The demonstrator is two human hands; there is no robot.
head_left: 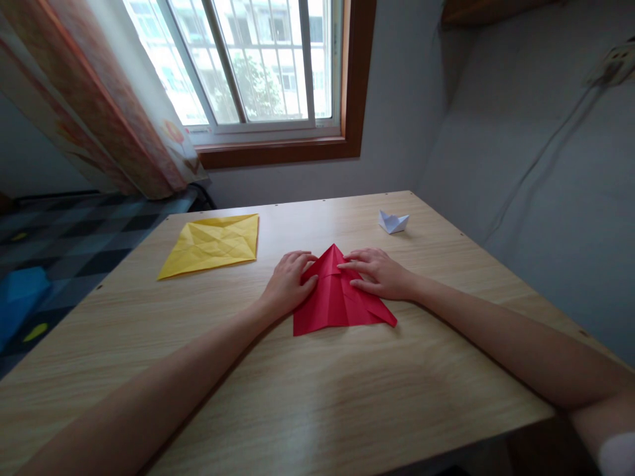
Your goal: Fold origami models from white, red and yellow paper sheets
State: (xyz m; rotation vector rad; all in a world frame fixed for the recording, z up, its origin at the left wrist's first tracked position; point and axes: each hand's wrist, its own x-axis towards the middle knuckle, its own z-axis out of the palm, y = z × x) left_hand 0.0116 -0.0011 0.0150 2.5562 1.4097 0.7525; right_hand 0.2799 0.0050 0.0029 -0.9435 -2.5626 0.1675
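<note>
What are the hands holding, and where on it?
Both hands press the folded red paper flat on the table. The left hand covers its upper left edge, the right hand its upper right, near the tip. Nothing is lifted.

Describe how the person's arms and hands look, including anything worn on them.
Both forearms are bare from the frame's edge to the wrist. The left hand and the right hand wear no gloves, and no ring, watch or bracelet shows. A bit of white cloth shows at the bottom right corner by the right arm, perhaps a sleeve; too little is in view to tell.
</note>
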